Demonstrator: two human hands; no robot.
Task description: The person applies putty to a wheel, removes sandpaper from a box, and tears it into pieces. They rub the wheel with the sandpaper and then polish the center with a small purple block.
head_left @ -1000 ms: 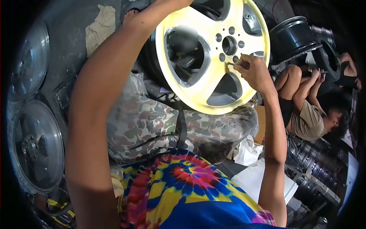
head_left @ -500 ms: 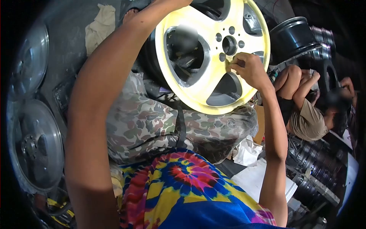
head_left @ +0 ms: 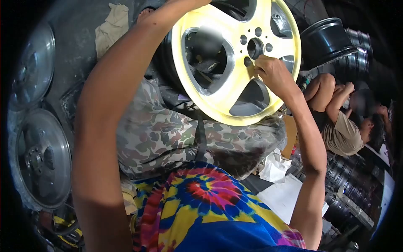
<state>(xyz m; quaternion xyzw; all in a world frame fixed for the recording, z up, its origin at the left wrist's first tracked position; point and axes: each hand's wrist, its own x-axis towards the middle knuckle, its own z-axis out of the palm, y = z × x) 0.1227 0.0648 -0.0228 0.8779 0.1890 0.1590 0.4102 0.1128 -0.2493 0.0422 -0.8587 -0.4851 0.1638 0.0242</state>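
Note:
A pale yellow, spoked wheel rim (head_left: pixel 232 31) is tilted up by my camouflage-trousered legs, its face toward me. My right hand (head_left: pixel 270 71) is on the rim's face, just below the centre bore and beside a bolt hole. Its fingers are bent and pinched together against the yellow surface; whatever they hold is hidden. My left arm (head_left: pixel 113 84) reaches up along the rim's left side. The left hand (head_left: pixel 197 2) is cut off by the top edge near the rim, and its fingers do not show.
Two bare metal wheels (head_left: pixel 42 159) stand at the left. A beige cloth (head_left: pixel 112 29) lies on the floor. Dark rims (head_left: pixel 329 40) are stacked at the right, near a crouching person (head_left: pixel 342 130). White paper (head_left: pixel 275 166) and a white board (head_left: pixel 279 197) lie by my right leg.
My right hand has shifted slightly up and right on the rim's face, toward the centre bore. The view has moved a little. The other person's arms have moved slightly.

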